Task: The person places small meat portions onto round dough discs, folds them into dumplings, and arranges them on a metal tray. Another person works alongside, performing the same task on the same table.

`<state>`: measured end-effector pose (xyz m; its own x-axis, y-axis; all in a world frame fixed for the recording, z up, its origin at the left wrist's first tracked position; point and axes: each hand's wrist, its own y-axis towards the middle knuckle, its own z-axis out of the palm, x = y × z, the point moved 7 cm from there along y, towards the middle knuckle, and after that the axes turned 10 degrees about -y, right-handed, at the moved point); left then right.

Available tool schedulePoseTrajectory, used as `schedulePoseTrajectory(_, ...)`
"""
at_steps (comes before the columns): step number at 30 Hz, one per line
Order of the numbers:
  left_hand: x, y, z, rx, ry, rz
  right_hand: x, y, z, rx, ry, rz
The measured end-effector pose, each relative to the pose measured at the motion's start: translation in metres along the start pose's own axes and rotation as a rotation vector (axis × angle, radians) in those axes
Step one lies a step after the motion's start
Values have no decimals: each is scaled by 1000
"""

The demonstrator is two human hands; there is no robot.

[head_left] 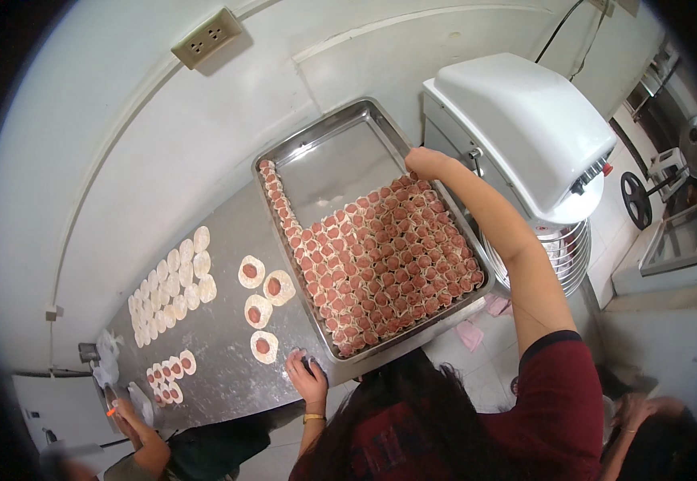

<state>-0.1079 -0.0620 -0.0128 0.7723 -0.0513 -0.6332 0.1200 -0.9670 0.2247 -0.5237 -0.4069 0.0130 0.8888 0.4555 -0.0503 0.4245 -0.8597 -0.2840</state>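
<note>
Your right hand (pixel 426 163) is at the far right side of a large rectangular silver metal tray (pixel 352 160) of small round dumplings (pixel 380 260) with pink filling.

Your right hand is curled with its fingertips hidden; you cannot tell whether it pinches anything. Your left hand (pixel 308 383), fingers partly bent, is at a small dark object (pixel 309 366) by the near edge of the grey metal table (pixel 224 329); its grip is unclear. One tray holds crowded dumplings, too many to count. Left of it lie four pale round wrappers topped with pink filling (pixel 258 312), then roughly two dozen plain pale oval wrappers (pixel 174 284), overlapping, and a smaller filled cluster (pixel 176 366).
</note>
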Motion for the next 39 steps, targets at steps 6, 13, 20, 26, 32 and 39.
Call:
schedulePoseTrajectory(6,2,5,7,-9,10,24,-4,11,-5,21,-64,-29)
schedulePoseTrajectory(13,3,6,7,-1,-1,28,-4,24,0,125,-67,-27)
schedulePoseTrajectory(20,3,5,6,-14,-14,15,1,30,-2,224,-164,75)
schedulePoseTrajectory(26,4,6,6,-18,-2,12,4,35,-1,309,-161,96)
schedulePoseTrajectory(32,6,6,3,-45,-5,6,-10,27,-1,268,186,88)
schedulePoseTrajectory(39,4,8,0,-50,-31,-17,-9,4,11,147,240,91)
